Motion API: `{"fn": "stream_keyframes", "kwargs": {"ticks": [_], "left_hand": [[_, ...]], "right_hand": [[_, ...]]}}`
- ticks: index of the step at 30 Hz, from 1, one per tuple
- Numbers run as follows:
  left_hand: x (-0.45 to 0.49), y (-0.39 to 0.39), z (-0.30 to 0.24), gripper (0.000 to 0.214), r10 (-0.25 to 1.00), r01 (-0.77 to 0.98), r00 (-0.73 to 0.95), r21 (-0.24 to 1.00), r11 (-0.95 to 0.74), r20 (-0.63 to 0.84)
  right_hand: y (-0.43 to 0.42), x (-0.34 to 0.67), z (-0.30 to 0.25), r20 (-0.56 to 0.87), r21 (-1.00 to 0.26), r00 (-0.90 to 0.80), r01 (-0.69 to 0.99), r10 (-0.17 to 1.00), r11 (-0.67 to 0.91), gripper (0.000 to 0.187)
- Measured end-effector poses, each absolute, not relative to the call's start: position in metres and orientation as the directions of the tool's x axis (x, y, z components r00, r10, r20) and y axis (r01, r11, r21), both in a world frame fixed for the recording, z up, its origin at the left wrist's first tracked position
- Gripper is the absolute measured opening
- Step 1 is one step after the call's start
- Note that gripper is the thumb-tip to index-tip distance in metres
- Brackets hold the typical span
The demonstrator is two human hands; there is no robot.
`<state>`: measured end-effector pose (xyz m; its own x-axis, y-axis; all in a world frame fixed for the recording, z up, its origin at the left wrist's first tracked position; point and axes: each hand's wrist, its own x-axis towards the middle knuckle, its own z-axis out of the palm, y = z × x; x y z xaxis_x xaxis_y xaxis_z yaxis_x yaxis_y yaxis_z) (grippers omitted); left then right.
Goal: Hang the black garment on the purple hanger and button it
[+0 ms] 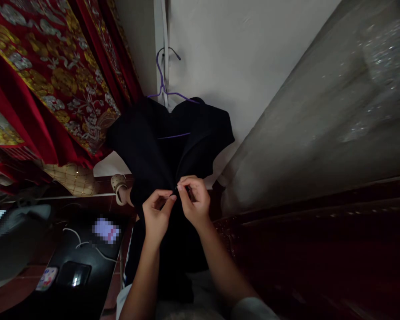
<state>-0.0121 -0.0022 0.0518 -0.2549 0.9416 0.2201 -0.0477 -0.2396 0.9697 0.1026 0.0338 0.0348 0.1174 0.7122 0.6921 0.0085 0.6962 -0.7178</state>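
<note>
So behind everything we've got a pale wall [240, 49], then a dark garment [210, 129] hanging off a purple hanger [163, 89]. Our left hand [156, 213] and right hand [198, 203] are both pinching its front, fingertips close together; exact bit's too small to tell.

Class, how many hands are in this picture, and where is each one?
2. The left hand pinches at the front of the dark garment, below the purple hanger; the right hand pinches beside it, slightly higher. No other hand shows.
</note>
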Motion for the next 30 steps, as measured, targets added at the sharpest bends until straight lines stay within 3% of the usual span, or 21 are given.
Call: {"fn": "stream_keyframes", "kwargs": {"ticks": [5,8,13,15,18,22,26,30], "left_hand": [[-0.011,0.001,0.049,0.01,0.946,0.061,-0.204,0.968,-0.244,0.251],[0.001,0.005,0.042,0.008,0.954,0.157,-0.099,0.951,-0.267,0.284],[0.006,0.022,0.055,0.008,0.906,0.316,0.075,0.852,-0.418,0.417],[-0.005,0.043,0.079,0.01,0.84,0.355,0.073,0.773,-0.525,0.537],[-0.025,0.089,0.128,0.03,0.703,0.389,-0.064,0.666,-0.636,0.708],[-0.037,0.144,0.18,0.02,0.662,0.465,0.042,0.571,-0.676,0.749],[-0.029,0.157,0.192,0.022,0.679,0.457,0.068,0.583,-0.672,0.731],[-0.029,0.175,0.193,0.035,0.691,0.289,-0.005,0.663,-0.691,0.723]], "right_hand": [[0.099,0.11,0.085,0.853,-0.503,-0.078,0.145,0.517,0.852,0.011],[0.163,0.116,0.145,0.841,-0.469,-0.126,0.315,0.526,0.825,0.022],[0.215,0.12,0.205,0.793,-0.407,-0.279,0.419,0.542,0.812,0.015],[0.208,0.122,0.205,0.793,-0.378,-0.303,0.435,0.529,0.817,0.014],[0.191,0.127,0.195,0.798,-0.353,-0.306,0.461,0.52,0.814,0.017],[0.183,0.129,0.185,0.825,-0.322,-0.299,0.448,0.479,0.834,0.024],[0.196,0.125,0.171,0.866,-0.267,-0.28,0.442,0.415,0.856,0.032],[0.214,0.119,0.14,0.895,-0.139,-0.314,0.477,0.316,0.868,0.035]]}}
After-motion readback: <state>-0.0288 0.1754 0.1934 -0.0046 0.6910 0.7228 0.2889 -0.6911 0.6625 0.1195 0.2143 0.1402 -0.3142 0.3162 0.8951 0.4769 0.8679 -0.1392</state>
